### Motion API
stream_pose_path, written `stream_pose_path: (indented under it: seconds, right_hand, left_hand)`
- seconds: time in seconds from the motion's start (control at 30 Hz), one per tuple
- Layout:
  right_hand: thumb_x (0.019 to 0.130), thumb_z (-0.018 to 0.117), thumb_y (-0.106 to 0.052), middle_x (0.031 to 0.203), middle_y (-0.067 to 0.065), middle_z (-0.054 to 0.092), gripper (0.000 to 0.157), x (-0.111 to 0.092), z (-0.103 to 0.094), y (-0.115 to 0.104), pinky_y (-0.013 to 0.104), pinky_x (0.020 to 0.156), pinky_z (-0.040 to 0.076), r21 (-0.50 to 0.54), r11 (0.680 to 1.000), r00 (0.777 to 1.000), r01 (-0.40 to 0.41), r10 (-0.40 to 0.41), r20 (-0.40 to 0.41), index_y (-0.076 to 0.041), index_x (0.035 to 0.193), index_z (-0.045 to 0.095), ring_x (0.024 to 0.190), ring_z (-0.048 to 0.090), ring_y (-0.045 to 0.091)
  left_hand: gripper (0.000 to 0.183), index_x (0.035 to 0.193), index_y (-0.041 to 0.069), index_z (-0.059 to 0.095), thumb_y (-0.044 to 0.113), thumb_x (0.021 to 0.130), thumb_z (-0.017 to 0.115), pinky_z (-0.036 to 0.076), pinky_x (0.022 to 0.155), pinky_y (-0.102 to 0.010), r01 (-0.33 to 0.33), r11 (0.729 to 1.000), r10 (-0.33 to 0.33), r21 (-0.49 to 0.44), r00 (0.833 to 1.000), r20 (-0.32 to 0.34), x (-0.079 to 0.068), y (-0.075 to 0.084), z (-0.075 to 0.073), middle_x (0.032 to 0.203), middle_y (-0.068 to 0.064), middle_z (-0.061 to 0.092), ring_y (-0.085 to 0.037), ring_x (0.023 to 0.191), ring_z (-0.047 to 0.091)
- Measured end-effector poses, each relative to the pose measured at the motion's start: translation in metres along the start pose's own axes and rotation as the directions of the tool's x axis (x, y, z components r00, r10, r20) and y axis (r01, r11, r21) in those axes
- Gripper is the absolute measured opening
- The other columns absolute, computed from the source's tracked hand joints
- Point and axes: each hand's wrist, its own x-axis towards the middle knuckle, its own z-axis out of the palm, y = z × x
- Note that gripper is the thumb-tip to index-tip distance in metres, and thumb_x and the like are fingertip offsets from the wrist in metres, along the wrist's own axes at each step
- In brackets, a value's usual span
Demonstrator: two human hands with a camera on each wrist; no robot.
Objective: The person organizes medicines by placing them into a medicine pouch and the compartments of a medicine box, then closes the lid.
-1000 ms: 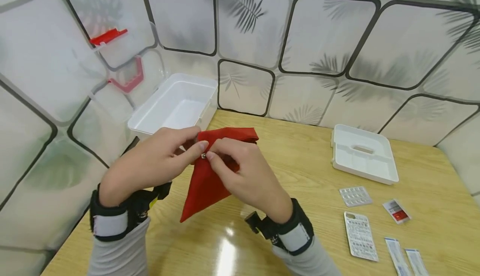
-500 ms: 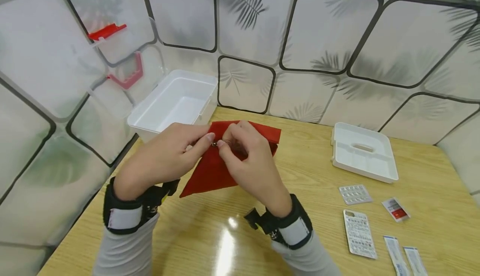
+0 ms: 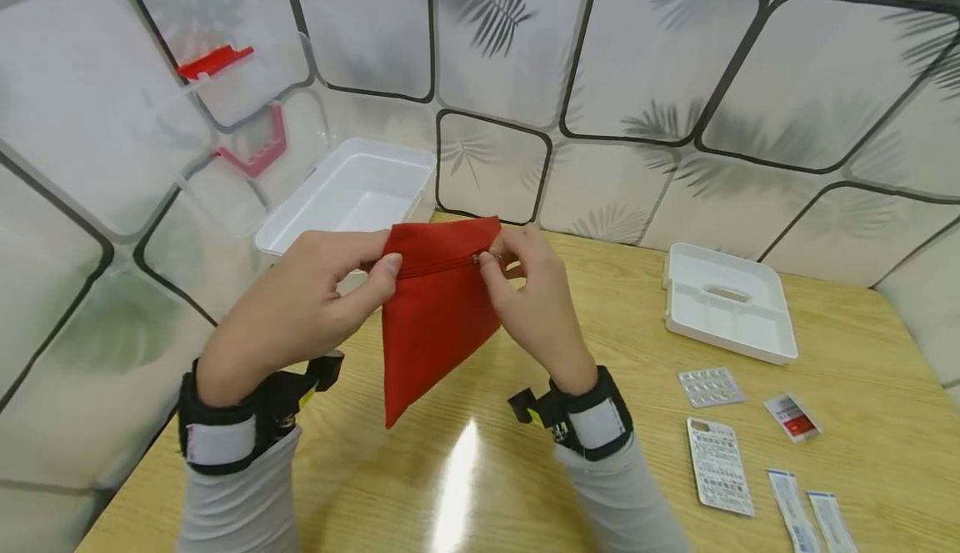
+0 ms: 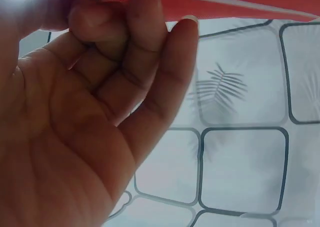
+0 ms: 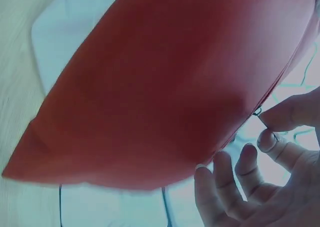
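Observation:
A red zippered pouch [image 3: 438, 319] hangs between both hands above the table, its zipper running across near the top and one corner pointing down. My left hand [image 3: 318, 286] pinches its upper left edge beside the zipper's end, thumb in front; in the left wrist view the fingers curl behind the red fabric [image 4: 230, 4]. With thumb and index finger, my right hand [image 3: 536, 299] pinches the small metal zipper pull [image 3: 476, 258] near the pouch's right side. The right wrist view shows that pull [image 5: 257, 111] at the fingertips, the other fingers along the pouch's edge.
Behind the left hand stands an opened white box [image 3: 352, 194] with a clear lid and a red handle [image 3: 262, 148]. At right lie a white tray [image 3: 727, 303], blister packs [image 3: 711, 387] [image 3: 720, 467], a small packet [image 3: 793, 417] and two narrow strips [image 3: 793, 510].
My right hand has drawn the zipper pull rightward along the pouch, away from the left hand, and the zipper line behind it now looks closed. The left hand has shifted slightly left.

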Motion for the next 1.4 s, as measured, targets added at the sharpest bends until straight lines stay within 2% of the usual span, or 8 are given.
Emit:
stream_pose_path:
  seconds: [0.23, 0.43, 0.67, 0.77, 0.93, 1.1, 1.27, 1.4]
  right_hand:
    - [0.094, 0.056, -0.015, 0.091, 0.007, 0.055, 0.015, 0.006, -0.008, 0.028, 0.042, 0.072, 0.057, -0.055, 0.992, 0.993, -0.115, 0.114, -0.016, -0.009, 0.079, 0.056, 0.088, 0.061, 0.017]
    - [0.096, 0.054, -0.019, 0.104, 0.006, 0.065, 0.015, 0.008, -0.014, 0.048, 0.045, 0.074, 0.058, -0.07, 0.98, 0.983, -0.185, 0.183, -0.032, -0.01, 0.085, 0.06, 0.091, 0.065, 0.022]
    - [0.098, 0.052, -0.023, 0.107, 0.009, 0.071, 0.021, 0.01, -0.018, 0.074, 0.035, 0.057, 0.047, -0.054, 0.958, 0.958, -0.283, 0.28, -0.062, -0.006, 0.089, 0.059, 0.088, 0.068, 0.017]
    - [0.098, 0.051, -0.022, 0.109, 0.012, 0.07, 0.02, 0.01, -0.018, 0.08, 0.036, 0.065, 0.054, 0.029, 0.948, 0.947, -0.317, 0.318, -0.051, -0.004, 0.09, 0.056, 0.087, 0.069, 0.018]
    - [0.1, 0.046, -0.014, 0.106, 0.021, 0.068, 0.016, 0.01, -0.017, 0.081, 0.043, 0.074, 0.059, 0.235, 0.909, 0.932, -0.345, 0.361, -0.029, -0.002, 0.089, 0.046, 0.079, 0.069, 0.024]
    - [0.1, 0.043, -0.015, 0.103, 0.018, 0.067, 0.016, 0.01, -0.021, 0.078, 0.037, 0.067, 0.06, 0.201, 0.931, 0.94, -0.306, 0.329, -0.094, -0.004, 0.089, 0.045, 0.078, 0.068, 0.021]
    - [0.1, 0.043, -0.018, 0.091, 0.012, 0.059, 0.017, 0.01, -0.024, 0.074, 0.035, 0.064, 0.058, 0.139, 0.947, 0.942, -0.291, 0.308, -0.129, -0.005, 0.089, 0.044, 0.079, 0.063, 0.019]
    - [0.099, 0.042, -0.018, 0.073, 0.01, 0.046, 0.017, 0.01, -0.023, 0.072, 0.03, 0.051, 0.043, -0.005, 0.969, 0.958, -0.245, 0.241, -0.152, -0.007, 0.086, 0.044, 0.064, 0.051, 0.02]
  left_hand:
    - [0.019, 0.085, 0.016, 0.064, 0.009, 0.095, 0.05, 0.043, 0.058, -0.026, -0.085, 0.996, 0.086, 0.026, 0.996, -0.039, -0.003, 0.004, -0.006, 0.074, 0.014, 0.062, -0.001, 0.069, 0.052]
    - [0.017, 0.092, 0.015, 0.067, 0.011, 0.095, 0.051, 0.048, 0.061, -0.03, -0.074, 0.995, 0.076, 0.068, 0.997, -0.03, -0.004, 0.006, -0.007, 0.08, 0.013, 0.067, 0.0, 0.073, 0.054]
    - [0.019, 0.094, 0.016, 0.068, 0.01, 0.096, 0.05, 0.051, 0.065, -0.033, -0.051, 0.995, 0.054, 0.091, 0.998, -0.036, -0.008, 0.004, -0.013, 0.084, 0.013, 0.07, 0.001, 0.078, 0.057]
    - [0.019, 0.095, 0.015, 0.068, 0.011, 0.096, 0.05, 0.05, 0.064, -0.03, -0.049, 0.994, 0.053, 0.095, 0.998, -0.035, -0.007, 0.001, -0.012, 0.084, 0.013, 0.069, 0.001, 0.076, 0.056]
    - [0.019, 0.092, 0.015, 0.065, 0.015, 0.099, 0.047, 0.044, 0.06, -0.03, 0.033, 0.996, -0.029, 0.088, 0.999, -0.044, -0.008, -0.005, -0.009, 0.076, 0.012, 0.064, -0.003, 0.069, 0.053]
    - [0.018, 0.086, 0.015, 0.059, 0.023, 0.099, 0.049, 0.049, 0.061, -0.034, 0.129, 0.988, -0.123, 0.089, 0.99, -0.069, -0.005, -0.012, -0.007, 0.071, 0.007, 0.062, -0.005, 0.066, 0.054]
    - [0.014, 0.085, 0.02, 0.066, 0.027, 0.095, 0.06, 0.054, 0.061, -0.033, 0.129, 0.991, -0.131, 0.042, 0.991, 0.035, 0.001, -0.02, -0.001, 0.073, 0.009, 0.064, -0.003, 0.067, 0.056]
    - [0.014, 0.098, 0.019, 0.071, 0.029, 0.095, 0.062, 0.055, 0.068, -0.035, 0.163, 0.986, -0.167, 0.035, 0.975, 0.146, 0.005, -0.023, 0.009, 0.08, 0.007, 0.068, -0.006, 0.071, 0.059]
